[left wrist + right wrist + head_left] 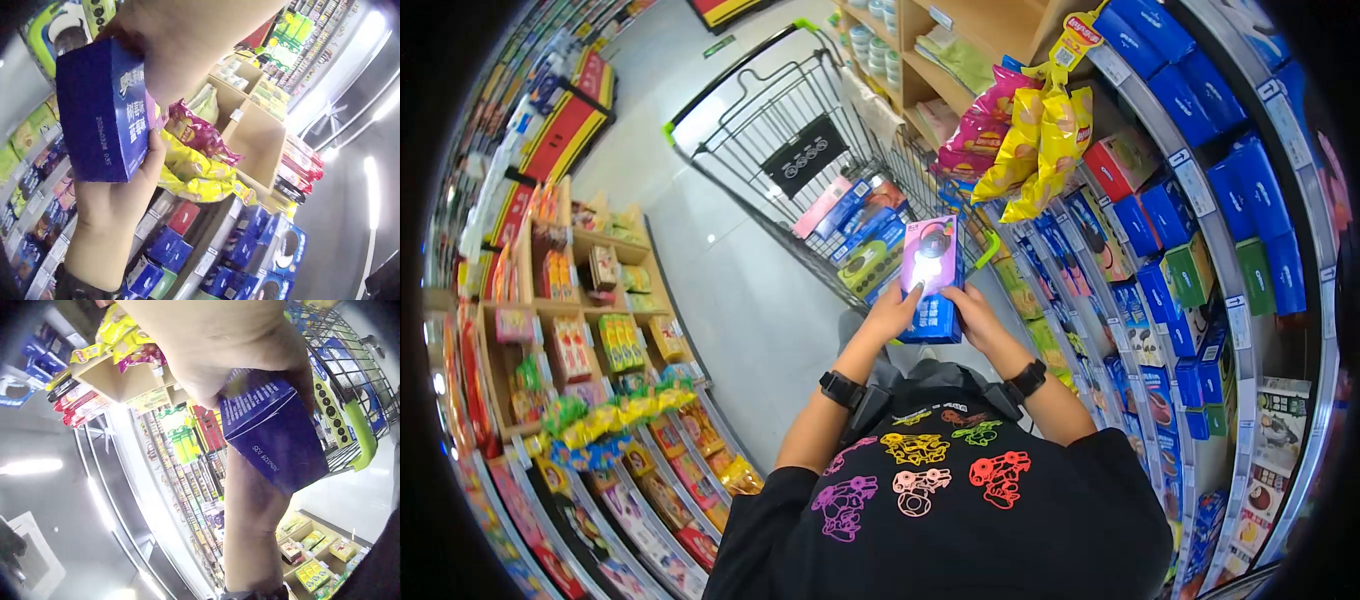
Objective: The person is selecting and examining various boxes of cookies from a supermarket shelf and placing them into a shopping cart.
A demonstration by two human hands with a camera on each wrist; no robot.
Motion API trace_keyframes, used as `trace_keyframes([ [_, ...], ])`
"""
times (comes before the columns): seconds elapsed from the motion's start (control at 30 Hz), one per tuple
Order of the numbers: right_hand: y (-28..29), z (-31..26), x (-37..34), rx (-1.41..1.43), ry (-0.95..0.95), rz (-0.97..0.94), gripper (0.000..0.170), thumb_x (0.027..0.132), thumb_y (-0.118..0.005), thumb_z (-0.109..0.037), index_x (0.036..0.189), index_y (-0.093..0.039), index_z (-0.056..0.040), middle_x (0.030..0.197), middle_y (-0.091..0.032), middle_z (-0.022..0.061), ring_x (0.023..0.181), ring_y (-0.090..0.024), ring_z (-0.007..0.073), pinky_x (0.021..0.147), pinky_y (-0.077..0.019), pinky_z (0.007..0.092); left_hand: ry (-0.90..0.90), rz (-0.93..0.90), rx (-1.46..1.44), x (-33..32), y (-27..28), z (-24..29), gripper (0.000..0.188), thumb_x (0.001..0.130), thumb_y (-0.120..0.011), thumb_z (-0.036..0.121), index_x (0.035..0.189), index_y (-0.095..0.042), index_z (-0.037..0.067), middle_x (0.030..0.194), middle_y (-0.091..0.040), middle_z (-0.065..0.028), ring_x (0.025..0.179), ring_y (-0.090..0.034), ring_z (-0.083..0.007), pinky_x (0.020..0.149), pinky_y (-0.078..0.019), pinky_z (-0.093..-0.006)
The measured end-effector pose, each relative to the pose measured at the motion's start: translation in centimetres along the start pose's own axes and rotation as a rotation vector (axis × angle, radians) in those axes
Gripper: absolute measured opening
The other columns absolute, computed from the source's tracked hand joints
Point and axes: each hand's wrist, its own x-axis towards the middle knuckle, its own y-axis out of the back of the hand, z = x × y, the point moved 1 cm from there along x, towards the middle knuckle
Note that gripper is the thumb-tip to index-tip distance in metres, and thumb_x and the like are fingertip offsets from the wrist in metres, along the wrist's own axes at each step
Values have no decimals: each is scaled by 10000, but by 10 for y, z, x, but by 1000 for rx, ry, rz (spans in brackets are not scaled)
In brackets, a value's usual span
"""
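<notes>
Both hands hold a blue and pink box point(932, 262) upright in front of the body, its pink face with a dark round cookie picture towards the head camera. My left hand point(891, 314) grips its left side, the thumb on the front. On its right side is my right hand point(977, 318), fingers round the edge. In the left wrist view the blue end of the box point(94, 112) shows printed characters. The right wrist view shows its blue end point(278, 444) between the two hands.
A shopping cart point(805, 150) with several boxes stands just beyond the hands. Yellow chip bags point(1040, 145) hang at the right, beside shelves of blue boxes point(1170, 210). At the left is a wooden snack shelf point(590, 310), with grey floor point(710, 235) between.
</notes>
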Motion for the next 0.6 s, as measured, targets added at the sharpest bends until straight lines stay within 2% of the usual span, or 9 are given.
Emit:
trace_keyframes([
  [0.1,-17,6,56,46,-16,110,305,781,-565,-125,1036,-481,19,904,-594,102,762,-601,191,686,-499,301,103,-90,-88,69,6,-53,455,863,-424,351,1160,-443,7,810,-571,-91,635,-546,-161,526,-445,-290],
  [0.17,-17,25,93,34,9,173,280,779,-558,-110,1032,-493,-8,907,-599,96,754,-606,200,674,-509,315,120,-237,-144,100,8,-71,480,864,-409,367,1171,-437,-1,817,-573,-84,650,-546,-155,541,-445,-286],
  [0.23,-21,68,118,79,-5,364,286,759,-566,-71,1027,-499,0,919,-598,104,764,-610,211,661,-516,330,359,-477,-139,101,33,-62,584,856,-397,410,1250,-366,-21,1076,-551,-178,941,-549,-257,805,-419,-329],
  [0.27,-20,73,124,61,30,421,292,751,-571,-61,1027,-499,2,918,-598,106,768,-611,215,659,-517,335,335,-514,-159,110,32,-67,590,859,-387,416,1255,-361,-20,1096,-540,-181,963,-537,-258,819,-410,-324],
  [0.3,-22,89,131,72,32,420,482,722,-617,-116,1095,-362,49,966,-568,150,786,-603,233,644,-513,348,323,-552,-167,113,31,-86,595,862,-377,422,1260,-356,-20,1117,-528,-184,984,-525,-258,832,-401,-318],
  [0.37,-23,108,150,-11,22,571,522,711,-629,-135,1117,-355,48,977,-566,155,814,-596,237,677,-504,345,160,-656,-139,144,10,-151,600,873,-353,430,1286,-334,-6,1212,-464,-184,1085,-460,-251,898,-352,-308],
  [0.47,-31,122,168,-168,-55,694,587,680,-652,-173,1143,-352,26,992,-563,158,863,-584,244,725,-486,332,170,-673,-109,156,22,-158,597,879,-344,431,1285,-337,-7,1254,-425,-176,1104,-440,-243,917,-334,-309],
  [0.53,-53,120,165,-276,-133,716,583,671,-653,-173,1139,-358,11,992,-563,154,864,-584,249,725,-485,334,242,-777,-226,160,30,-171,596,886,-339,423,1285,-332,-20,1277,-403,-173,1148,-409,-225,953,-304,-299],
  [0.6,-42,151,176,-246,-117,563,560,682,-642,-174,1148,-365,-32,998,-556,120,868,-570,230,685,-484,333,244,-895,-388,171,30,-179,597,886,-345,419,1286,-331,-25,1280,-403,-172,1161,-401,-218,964,-297,-295],
])
